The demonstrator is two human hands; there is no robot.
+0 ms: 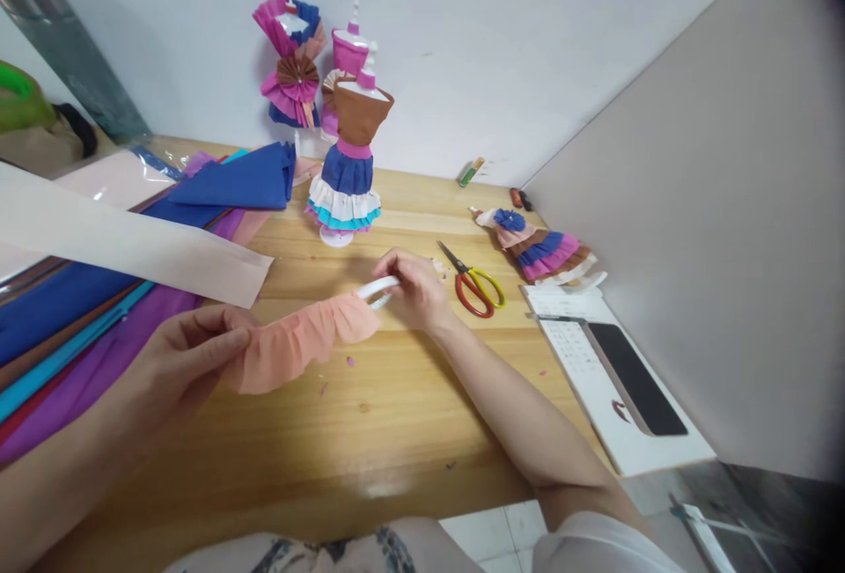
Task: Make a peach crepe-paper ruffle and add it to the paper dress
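Note:
A ruffled strip of peach crepe paper (304,340) stretches between my two hands above the wooden table. Its left end is pinched between the thumb and fingers of my left hand (204,344). From its right end comes a narrow white strip, perhaps tape (378,288), which the closed fingers of my right hand (413,284) grip. Behind my hands stands a small dress form (353,155) with a brown top and a tiered skirt of blue, white, turquoise and pink ruffles. Scissors (472,282) with red and yellow handles lie right of my right hand.
Stacked coloured crepe paper (224,181) covers the left side, with a long pale strip (145,243) on top. Another dressed form (297,71) stands by the wall. At right lie a ruffled doll dress (545,247), a phone (637,379) and a white board (611,437). A bottle (72,36) stands back left.

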